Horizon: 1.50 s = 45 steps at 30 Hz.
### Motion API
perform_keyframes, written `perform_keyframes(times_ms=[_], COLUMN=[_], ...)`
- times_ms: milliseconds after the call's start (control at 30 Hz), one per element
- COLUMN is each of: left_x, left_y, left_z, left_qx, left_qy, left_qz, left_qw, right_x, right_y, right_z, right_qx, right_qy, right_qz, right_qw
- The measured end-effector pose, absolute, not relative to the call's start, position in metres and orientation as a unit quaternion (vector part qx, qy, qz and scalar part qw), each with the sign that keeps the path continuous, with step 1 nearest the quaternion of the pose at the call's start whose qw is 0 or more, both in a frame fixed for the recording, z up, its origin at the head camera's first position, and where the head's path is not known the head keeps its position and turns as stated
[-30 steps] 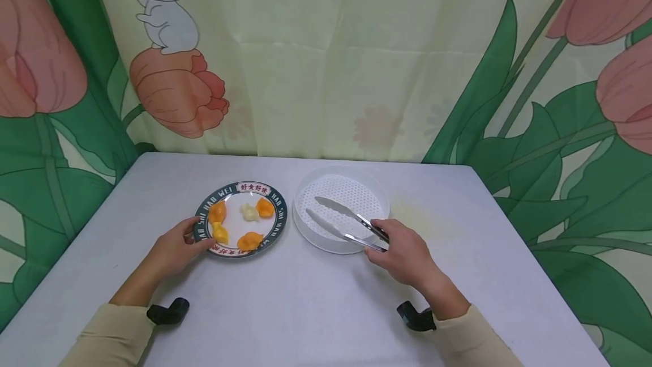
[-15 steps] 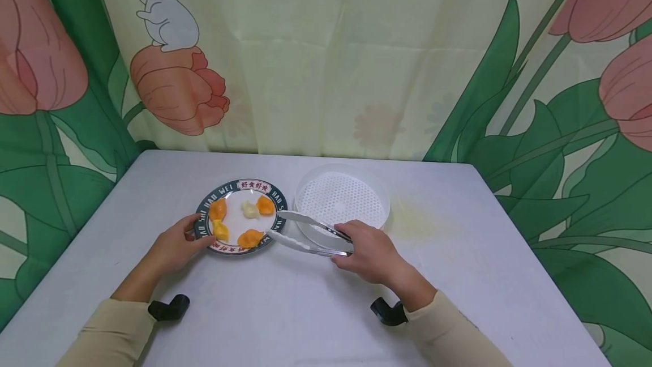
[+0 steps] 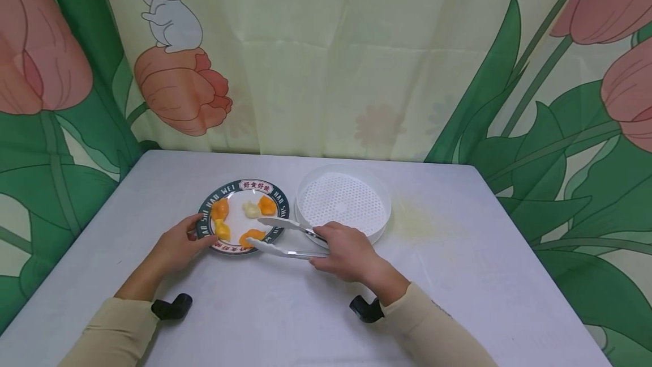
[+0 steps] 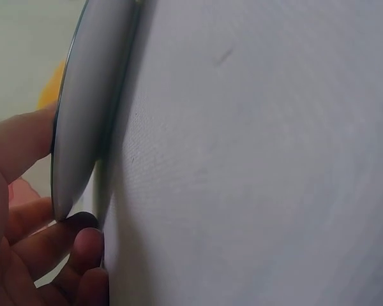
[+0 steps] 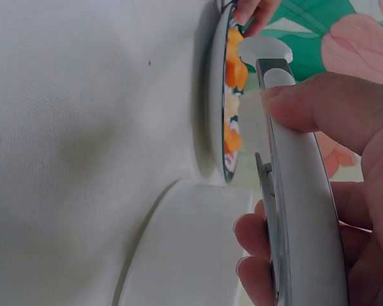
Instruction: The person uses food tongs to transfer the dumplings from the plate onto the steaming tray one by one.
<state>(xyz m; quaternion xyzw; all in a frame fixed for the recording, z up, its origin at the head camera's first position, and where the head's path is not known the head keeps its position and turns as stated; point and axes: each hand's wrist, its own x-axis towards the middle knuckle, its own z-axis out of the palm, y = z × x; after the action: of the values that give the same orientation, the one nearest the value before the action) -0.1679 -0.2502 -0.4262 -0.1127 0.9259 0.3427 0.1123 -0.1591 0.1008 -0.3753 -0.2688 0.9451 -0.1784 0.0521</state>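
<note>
My left hand (image 3: 175, 245) grips the left rim of a round plate (image 3: 256, 186) with a dark green lettered border. In the left wrist view the thumb lies over the plate's edge (image 4: 96, 95), fingers beneath. Several dumpling-like pieces lie on the plate: a pale one (image 3: 251, 209), a yellow one (image 3: 221, 229) and orange ones, including a front one (image 3: 252, 237) partly covered by a tong tip. Metal tongs (image 3: 300, 254) with whitish tips are in my right hand (image 3: 346, 251), thumb on one arm and fingers round the other. The tips stand apart over the plate's right side, nothing between them.
A white round steamer tray (image 3: 341, 200) with a perforated bottom stands just right of the plate, behind the right hand. A white cloth (image 3: 265, 310) covers the table. A printed curtain (image 3: 316, 72) hangs behind the table's far edge.
My right hand has carried the spread tongs left, from above the steamer tray to over the plate's right side. The left hand keeps its grip on the plate.
</note>
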Motion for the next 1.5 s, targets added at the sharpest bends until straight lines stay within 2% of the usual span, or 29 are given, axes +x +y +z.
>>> perform_keyframes(times_ms=[567,867,1500], left_x=[-0.163,-0.161,-0.165], left_y=[-0.244,-0.239,-0.237], left_z=[-0.427,-0.429,-0.43], left_qx=[-0.116,-0.101,-0.093], left_qy=[0.931,0.937,0.935], left_qz=[0.329,0.323,0.33], left_qw=[0.105,0.093,0.094], right_x=[-0.164,-0.164,-0.163], right_y=[0.082,0.083,0.097], right_z=[-0.374,-0.373,-0.375], right_qx=[-0.247,-0.258,-0.269], right_qy=[0.948,0.946,0.941], right_qz=[-0.163,-0.162,-0.198], right_qw=[0.113,0.115,0.049])
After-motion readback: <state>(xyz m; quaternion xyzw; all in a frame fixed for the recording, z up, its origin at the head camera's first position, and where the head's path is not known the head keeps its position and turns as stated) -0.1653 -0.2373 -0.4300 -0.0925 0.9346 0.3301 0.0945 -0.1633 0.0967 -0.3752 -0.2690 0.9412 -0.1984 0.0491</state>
